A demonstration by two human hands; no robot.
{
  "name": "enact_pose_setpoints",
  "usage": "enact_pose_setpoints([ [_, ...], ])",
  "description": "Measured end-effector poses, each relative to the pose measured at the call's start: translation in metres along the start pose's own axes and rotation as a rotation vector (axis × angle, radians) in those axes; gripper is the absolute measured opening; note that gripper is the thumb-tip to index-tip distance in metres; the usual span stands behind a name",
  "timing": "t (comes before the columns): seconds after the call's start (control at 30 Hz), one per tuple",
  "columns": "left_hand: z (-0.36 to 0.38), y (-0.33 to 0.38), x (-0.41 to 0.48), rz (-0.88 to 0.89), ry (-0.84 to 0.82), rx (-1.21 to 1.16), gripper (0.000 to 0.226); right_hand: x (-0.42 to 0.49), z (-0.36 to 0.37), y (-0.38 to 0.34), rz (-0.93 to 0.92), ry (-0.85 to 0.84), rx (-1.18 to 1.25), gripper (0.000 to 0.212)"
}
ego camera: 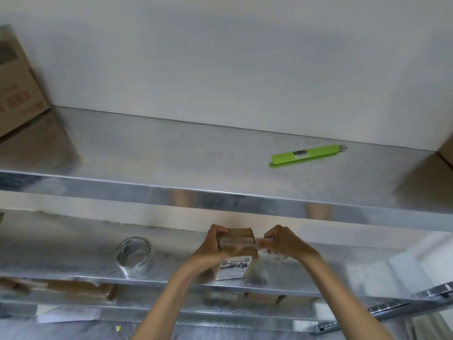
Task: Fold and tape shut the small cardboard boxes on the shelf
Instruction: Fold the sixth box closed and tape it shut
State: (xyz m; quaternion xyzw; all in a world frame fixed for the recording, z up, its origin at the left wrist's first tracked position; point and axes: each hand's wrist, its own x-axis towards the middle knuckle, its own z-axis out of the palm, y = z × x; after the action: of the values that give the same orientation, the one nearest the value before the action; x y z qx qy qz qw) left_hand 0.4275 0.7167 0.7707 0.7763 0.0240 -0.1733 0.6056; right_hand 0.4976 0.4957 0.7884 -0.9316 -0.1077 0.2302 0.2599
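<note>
I see the small cardboard box point(239, 238) held up in the air between both hands, just in front of the lower shelf point(73, 256); it does not rest on the shelf. My left hand point(212, 245) grips the left end of the box, with its fingers curled round that end; the box sticks out to the right of this hand. My right hand point(279, 241) is just beside the right end of the box; its fingers pinch a clear tape strip point(245, 242) that runs across the side of the box facing me. The tape roll point(270, 255) hangs under my right hand, close to the box's right bottom corner; I cannot tell if the roll touches the box. A white label point(234, 267) with dark marks is on the lower part of the box, below my left hand's fingers.

A second tape roll point(133, 255) stands on its edge on the lower shelf, well to the left of my hands. A green cutter point(308, 154) lies flat on the upper shelf point(171, 148), up and to the right of the box, with its blade tip pointing right. A big cardboard box point(17, 82) sits at the far left of the upper shelf; flat cardboard pieces point(81, 289) lie under the lower shelf on the left.
</note>
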Motion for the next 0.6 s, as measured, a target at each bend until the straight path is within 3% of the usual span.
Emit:
enact_pose_setpoints([
  [0.07, 0.012, 0.009, 0.007, -0.068, 0.151, -0.051, 0.035, 0.0, 0.001, -0.002, -0.003, -0.028, 0.02, 0.038],
  [0.17, 0.029, 0.005, 0.011, -0.02, 0.389, -0.128, 0.021, -0.005, 0.004, -0.001, -0.015, -0.046, 0.07, 0.037],
  [0.3, 0.025, -0.002, 0.006, 0.036, 0.351, -0.192, 0.017, -0.023, 0.004, -0.005, -0.025, -0.014, 0.18, 0.03],
  [0.43, 0.015, -0.019, 0.003, 0.135, 0.331, -0.333, 0.015, -0.057, -0.025, -0.018, -0.127, 0.068, 0.374, 0.044],
  [0.6, 0.02, -0.03, 0.009, 0.122, 0.392, -0.134, 0.031, -0.071, -0.019, -0.032, -0.218, 0.044, 0.314, 0.023],
])
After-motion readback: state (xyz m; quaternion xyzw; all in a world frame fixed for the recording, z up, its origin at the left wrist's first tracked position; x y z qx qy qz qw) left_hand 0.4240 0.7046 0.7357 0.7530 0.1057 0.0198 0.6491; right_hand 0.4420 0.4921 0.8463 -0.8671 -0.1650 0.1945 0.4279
